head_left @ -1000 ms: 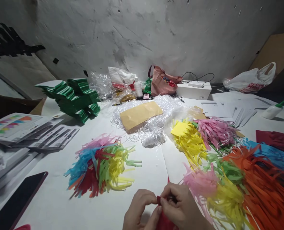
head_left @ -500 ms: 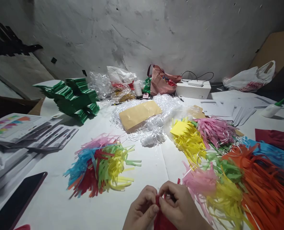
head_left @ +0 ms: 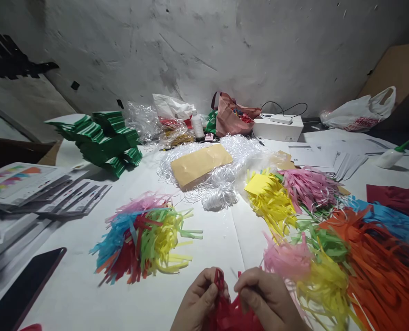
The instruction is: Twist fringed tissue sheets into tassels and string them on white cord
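Note:
At the front edge of the view, my left hand [head_left: 201, 299] pinches a looped strip of the red tissue-paper fringe [head_left: 232, 317]. Close beside it my right hand [head_left: 268, 296] has its fingertips pressed together on another part of the same fringe. Cut strands hang down between the two hands; the lower part runs out of view. To the left lies a pile of multicoloured paper tassels [head_left: 145, 239]. Right of my right hand are pink tassels [head_left: 287, 259] and yellow tassels [head_left: 325, 289].
Orange fringe [head_left: 380, 257] spreads at the right. A tangle of white string [head_left: 220, 195] and a brown envelope [head_left: 201, 164] occupy the middle. A phone [head_left: 23, 289] lies at the left, with a green paper stack [head_left: 104, 140] behind. A glue bottle [head_left: 390, 157] stands far right.
My hands have moved apart a little, the right one shifting rightward. The red paper between them has opened into loose strands.

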The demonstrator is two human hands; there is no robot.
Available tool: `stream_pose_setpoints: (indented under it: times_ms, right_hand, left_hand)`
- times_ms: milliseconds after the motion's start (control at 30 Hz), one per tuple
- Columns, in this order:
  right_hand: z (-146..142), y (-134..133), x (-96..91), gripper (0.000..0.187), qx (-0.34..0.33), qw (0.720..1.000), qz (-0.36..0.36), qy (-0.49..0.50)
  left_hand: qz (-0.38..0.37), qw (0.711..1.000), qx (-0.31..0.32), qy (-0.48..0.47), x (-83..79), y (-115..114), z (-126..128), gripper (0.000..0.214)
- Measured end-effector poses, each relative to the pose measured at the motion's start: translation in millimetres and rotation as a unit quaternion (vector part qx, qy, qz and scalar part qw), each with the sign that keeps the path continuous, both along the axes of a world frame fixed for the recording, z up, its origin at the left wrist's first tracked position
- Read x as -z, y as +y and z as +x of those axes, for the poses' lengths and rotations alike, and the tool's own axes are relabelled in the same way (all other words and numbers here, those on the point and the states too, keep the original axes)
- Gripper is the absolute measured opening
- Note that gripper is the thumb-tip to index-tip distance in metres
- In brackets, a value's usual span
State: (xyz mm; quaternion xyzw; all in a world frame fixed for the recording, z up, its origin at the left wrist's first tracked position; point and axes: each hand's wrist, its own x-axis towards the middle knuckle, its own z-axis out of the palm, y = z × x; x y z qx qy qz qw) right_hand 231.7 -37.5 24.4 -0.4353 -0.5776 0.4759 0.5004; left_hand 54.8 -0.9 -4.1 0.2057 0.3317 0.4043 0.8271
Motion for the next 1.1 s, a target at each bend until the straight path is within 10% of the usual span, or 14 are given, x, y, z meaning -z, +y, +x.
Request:
stream_pose_setpoints:
  times_ms: [700,1100]
  right_hand:
    - [-3,-15,25.5,0.02,-0.016,0.992,0.097,-0.078]
    - [-15,-5,24.5,0.038,0.002,0.998,-0.058,0.002]
  left_hand:
    - [-0.037,0.999,-0.007,-0.024,2.6,-6,5,0.025]
    - [0.047,0.999,0.0,-0.01,-1.4,-10,3,0.019]
